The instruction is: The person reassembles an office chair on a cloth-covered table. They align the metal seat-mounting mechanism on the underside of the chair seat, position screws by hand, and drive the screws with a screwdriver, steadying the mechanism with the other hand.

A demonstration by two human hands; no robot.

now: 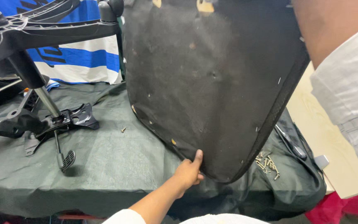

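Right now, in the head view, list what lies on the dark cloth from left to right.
Upturned chair base with gas cylinder → black lever paddle → lone screw → left hand gripping the seat pan's lower edge → pile of screws → dark-handled tool.

I see a workbench draped in a dark green cloth (117,161), and on it lie an upturned black chair base (42,120) at the left, a single loose screw (123,130) near the middle and a heap of screws (268,162) at the right.
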